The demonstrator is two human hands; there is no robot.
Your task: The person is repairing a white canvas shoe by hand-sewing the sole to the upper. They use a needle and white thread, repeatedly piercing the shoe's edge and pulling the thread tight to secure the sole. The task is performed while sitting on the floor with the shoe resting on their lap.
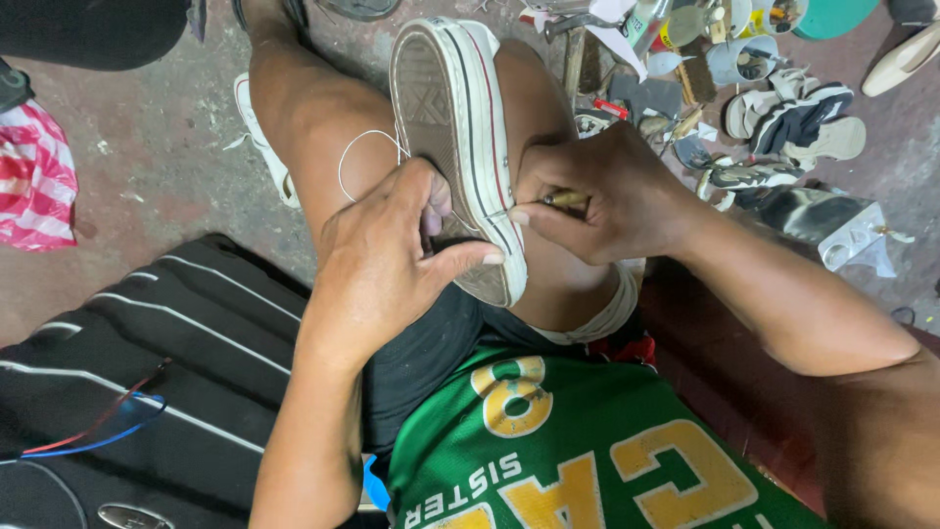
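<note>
A white canvas sneaker (460, 118) with a worn brown sole lies clamped between my knees, sole facing left. My left hand (387, 260) grips the heel end of the sole, thumb pressed along its edge. My right hand (607, 196) pinches a thin tool with a yellowish handle (566, 199) against the sneaker's side rim. A loop of white thread (357, 147) curls from the sole over my left thigh.
A black striped bag (147, 362) with red and blue glasses on it lies at lower left. A red-and-white plastic bag (34, 176) sits at the left edge. Several sandals, shoes, cans and tools (764, 108) clutter the concrete floor at upper right.
</note>
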